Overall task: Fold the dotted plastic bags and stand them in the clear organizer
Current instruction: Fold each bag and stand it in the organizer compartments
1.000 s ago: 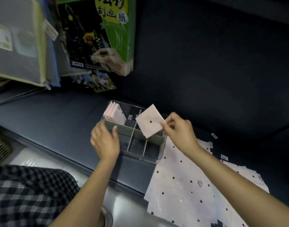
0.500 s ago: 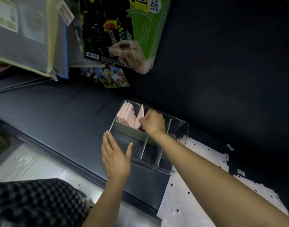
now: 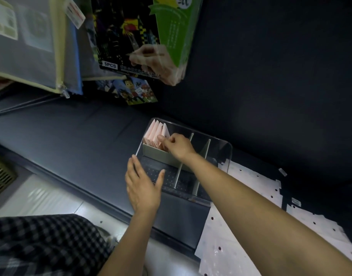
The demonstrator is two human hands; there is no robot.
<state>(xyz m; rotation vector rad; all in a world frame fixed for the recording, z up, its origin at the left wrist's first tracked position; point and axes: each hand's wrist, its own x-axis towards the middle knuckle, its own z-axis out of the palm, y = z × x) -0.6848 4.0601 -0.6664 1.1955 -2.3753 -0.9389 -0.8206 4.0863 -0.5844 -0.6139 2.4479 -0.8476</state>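
Note:
The clear organizer [image 3: 221, 143] with grey dividers stands on a dark shelf [image 3: 71, 136]. Several folded pink dotted bags [image 3: 154, 130] stand upright in its back-left compartment. My right hand [image 3: 178, 145] reaches into that compartment, fingers curled, thumb and fingertips pinching the nearest folded bag. My left hand [image 3: 143, 186] lies flat with straight fingers against the organizer's near-left corner. Unfolded white dotted bags [image 3: 256, 176] lie spread on the shelf to the right, partly under my right forearm.
A green scratch-art package [image 3: 151, 36] and a zip pouch [image 3: 31, 46] hang above the shelf at the back left. More dotted sheets [image 3: 221, 246] overhang the shelf's front edge. Checked clothing [image 3: 41, 246] and a floor vent [image 3: 0, 176] are at the lower left.
My right hand carried a folded bag from above the organizer down into the back-left compartment beside the others. My left hand slid to the organizer's near-left corner.

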